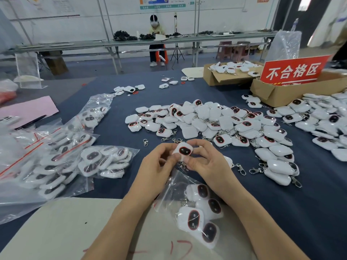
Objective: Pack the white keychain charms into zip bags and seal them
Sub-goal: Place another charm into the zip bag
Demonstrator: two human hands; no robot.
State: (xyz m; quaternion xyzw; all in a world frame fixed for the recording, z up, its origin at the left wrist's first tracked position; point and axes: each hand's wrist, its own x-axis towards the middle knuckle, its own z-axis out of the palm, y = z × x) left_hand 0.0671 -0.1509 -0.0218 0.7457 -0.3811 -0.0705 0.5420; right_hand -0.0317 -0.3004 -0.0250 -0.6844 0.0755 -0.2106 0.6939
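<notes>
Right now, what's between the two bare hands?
Head view: one white rounded plastic keychain charm with a dark, red-rimmed oval face, pinched by the left hand and right hand.

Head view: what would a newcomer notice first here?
The left hand and right hand pinch one white keychain charm at centre, above a part-filled zip bag. A heap of loose charms spreads behind, filled zip bags pile at left, and a red sign stands at a cardboard box at right.
</notes>
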